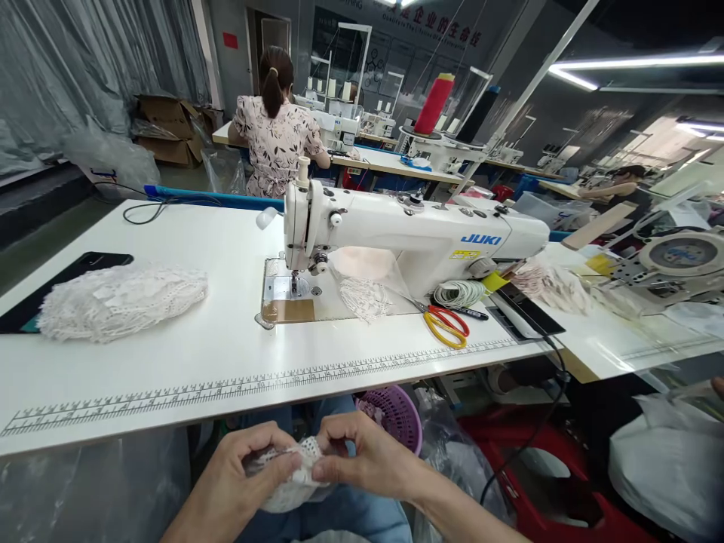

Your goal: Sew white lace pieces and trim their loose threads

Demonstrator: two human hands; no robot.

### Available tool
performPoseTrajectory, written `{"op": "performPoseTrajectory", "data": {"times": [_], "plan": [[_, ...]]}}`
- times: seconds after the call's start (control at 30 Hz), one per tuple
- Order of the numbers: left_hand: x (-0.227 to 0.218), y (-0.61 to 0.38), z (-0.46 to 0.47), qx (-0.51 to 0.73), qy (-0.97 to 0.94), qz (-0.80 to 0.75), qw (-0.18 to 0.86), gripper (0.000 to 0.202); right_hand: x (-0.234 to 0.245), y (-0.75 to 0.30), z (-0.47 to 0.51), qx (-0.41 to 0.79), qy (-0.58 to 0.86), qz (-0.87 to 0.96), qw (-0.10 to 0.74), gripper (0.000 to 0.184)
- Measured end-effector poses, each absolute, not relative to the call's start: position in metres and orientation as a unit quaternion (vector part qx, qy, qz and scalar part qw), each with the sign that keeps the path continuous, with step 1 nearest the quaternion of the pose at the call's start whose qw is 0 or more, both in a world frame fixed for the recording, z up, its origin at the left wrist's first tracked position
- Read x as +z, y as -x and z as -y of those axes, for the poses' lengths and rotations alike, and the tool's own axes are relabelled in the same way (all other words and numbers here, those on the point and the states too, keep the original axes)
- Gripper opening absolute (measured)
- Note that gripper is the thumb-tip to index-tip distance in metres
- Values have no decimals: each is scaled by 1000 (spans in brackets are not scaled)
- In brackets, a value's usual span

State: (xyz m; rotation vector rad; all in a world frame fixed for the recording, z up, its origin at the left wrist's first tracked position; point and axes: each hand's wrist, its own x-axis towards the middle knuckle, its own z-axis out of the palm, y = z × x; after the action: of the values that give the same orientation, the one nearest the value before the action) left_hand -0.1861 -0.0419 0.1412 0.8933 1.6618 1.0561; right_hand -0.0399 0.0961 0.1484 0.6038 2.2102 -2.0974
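Over my lap, below the table's front edge, I hold a bunched piece of white lace (297, 490). My left hand (246, 471) pinches it between thumb and fingers on one side. Close beside it, my right hand (356, 456) grips the lace's upper right edge, thumb and fingertips pressed together. The lace has a pattern of small holes and hangs in folds under my fingers. Part of it is hidden behind both hands. A white sewing machine (390, 222) stands on the white table (186, 362) above my hands.
White lace (124, 298) lies at the table's left, on a dark item. Scissors (446, 328), a coiled cord (458, 292) and more lace (365, 298) lie around the machine bed. A purple basket (404, 415) stands below the table, beside a red stool (543, 475). A person (280, 132) sits ahead.
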Motion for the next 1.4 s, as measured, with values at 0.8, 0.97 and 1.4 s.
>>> {"op": "performPoseTrajectory", "data": {"times": [0.8, 0.97, 1.4], "plan": [[196, 224, 21, 356, -435, -700, 440, 24, 170, 71, -93, -589, -205, -781, -34, 20], [229, 289, -49, 271, -534, -713, 364, 16, 175, 120, -126, -413, -216, -881, -85, 33], [172, 342, -151, 192, -535, -723, 393, 8, 162, 146, -234, -52, 85, -969, -228, 19]]}}
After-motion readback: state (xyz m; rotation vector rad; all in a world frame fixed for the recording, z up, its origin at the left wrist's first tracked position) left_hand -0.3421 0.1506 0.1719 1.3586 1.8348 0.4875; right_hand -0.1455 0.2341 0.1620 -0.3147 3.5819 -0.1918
